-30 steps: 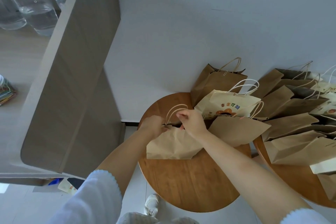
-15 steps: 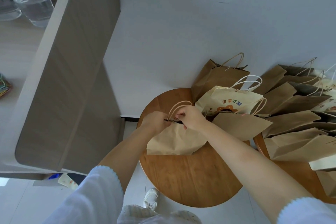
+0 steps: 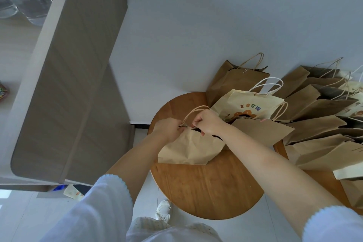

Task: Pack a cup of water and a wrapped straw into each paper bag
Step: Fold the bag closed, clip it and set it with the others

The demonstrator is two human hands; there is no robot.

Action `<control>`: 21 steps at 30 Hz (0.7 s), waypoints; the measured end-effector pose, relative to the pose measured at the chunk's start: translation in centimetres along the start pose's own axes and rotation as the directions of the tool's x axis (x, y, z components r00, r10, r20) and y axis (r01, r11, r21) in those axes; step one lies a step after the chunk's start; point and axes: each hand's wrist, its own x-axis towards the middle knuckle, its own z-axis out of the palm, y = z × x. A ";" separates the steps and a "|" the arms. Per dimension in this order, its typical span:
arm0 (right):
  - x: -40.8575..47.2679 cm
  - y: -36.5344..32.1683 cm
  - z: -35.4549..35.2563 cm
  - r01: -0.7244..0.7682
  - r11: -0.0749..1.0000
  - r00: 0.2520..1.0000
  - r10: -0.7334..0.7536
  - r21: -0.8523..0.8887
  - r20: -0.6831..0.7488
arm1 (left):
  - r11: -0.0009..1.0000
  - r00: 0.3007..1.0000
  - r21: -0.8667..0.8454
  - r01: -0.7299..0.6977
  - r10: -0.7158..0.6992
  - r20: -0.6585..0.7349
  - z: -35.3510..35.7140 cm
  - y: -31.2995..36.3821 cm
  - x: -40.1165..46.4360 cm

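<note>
Bag (image 3: 188,149) lies on round wooden surface (image 3: 206,188), mouth away from the person. Left hand (image 3: 167,128) and right hand (image 3: 208,122) both pinch its top edge at the handle (image 3: 193,111) (contents hidden). More bags (image 3: 314,108) crowd right; cups (image 3: 29,2) top left.

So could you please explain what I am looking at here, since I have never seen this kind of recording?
No machine here: a person wears a wide-angle camera on the head, looking down at their own bare hands. The left hand and right hand both pinch the top edge of a brown paper bag standing on a round wooden table. Behind it stands a cream printed bag among more brown bags. Clear cups of water sit on the counter, upper left.
</note>
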 end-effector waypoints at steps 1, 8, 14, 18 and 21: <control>-0.2 -0.2 -0.1 -0.022 1.000 0.999 0.022 -0.007 0.044 | 1.000 1.000 0.010 -0.002 0.002 0.002 0.0 0.0 0.0; -0.5 0.4 0.6 -0.003 1.000 0.999 0.004 -0.023 0.033 | 0.994 0.999 0.103 -0.036 0.035 0.006 0.4 -0.2 0.1; -0.1 0.3 0.5 -0.052 0.995 0.998 0.055 0.080 -0.031 | 0.987 0.998 0.153 -0.053 0.055 -0.009 0.3 -0.1 0.2; -0.5 0.6 0.4 -0.013 0.993 0.998 0.020 0.120 -0.057 | 0.985 0.999 0.165 -0.046 0.048 -0.010 0.5 0.1 0.3; -0.4 0.9 0.9 0.003 0.995 0.998 0.003 0.100 -0.064 | 0.977 0.998 0.206 -0.053 0.057 -0.012 0.5 0.1 0.3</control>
